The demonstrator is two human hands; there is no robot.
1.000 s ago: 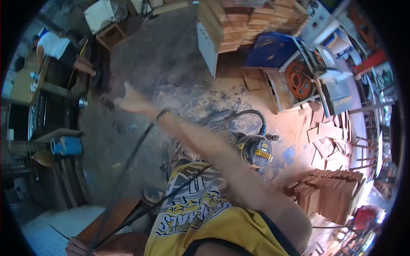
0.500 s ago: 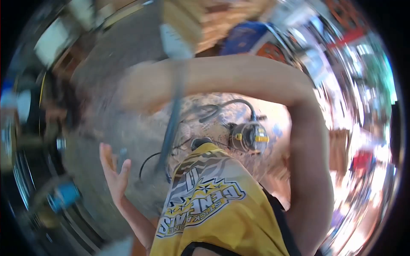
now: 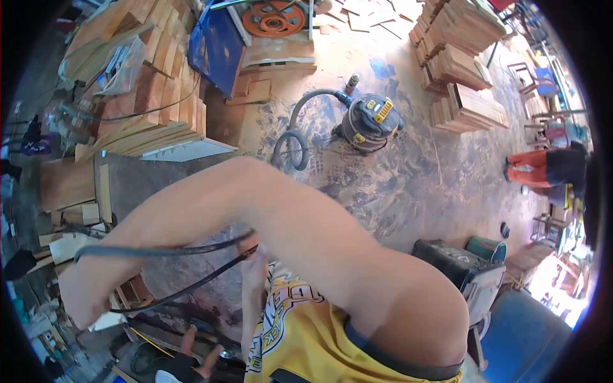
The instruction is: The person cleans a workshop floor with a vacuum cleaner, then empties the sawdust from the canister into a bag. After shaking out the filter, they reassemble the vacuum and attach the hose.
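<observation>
A black cord (image 3: pixel 191 285) runs in a loop between my hands. My right arm reaches across to the left, its forearm covering part of the view. My right hand (image 3: pixel 83 299) appears closed at the far left, where the lower strand of the cord meets its fingers; the upper strand passes over by the wrist. Close to my yellow shirt (image 3: pixel 300 325), partly hidden behind my right arm, my left hand (image 3: pixel 251 250) has its fingers wrapped round the cord's other end.
A shop vacuum (image 3: pixel 373 121) with a grey hose (image 3: pixel 297 105) stands on the dusty floor. Stacked wooden boards (image 3: pixel 159 96) rise at left, more wooden pieces (image 3: pixel 466 70) at right. A black bin (image 3: pixel 447 258) is beside me. A person's limbs (image 3: pixel 195 348) show at bottom left; another person (image 3: pixel 543 167) is far right.
My view has turned, so the vacuum sits higher in it. My left hand was open and apart from the cord; now it is closed round it. My right hand has moved left and lower in view.
</observation>
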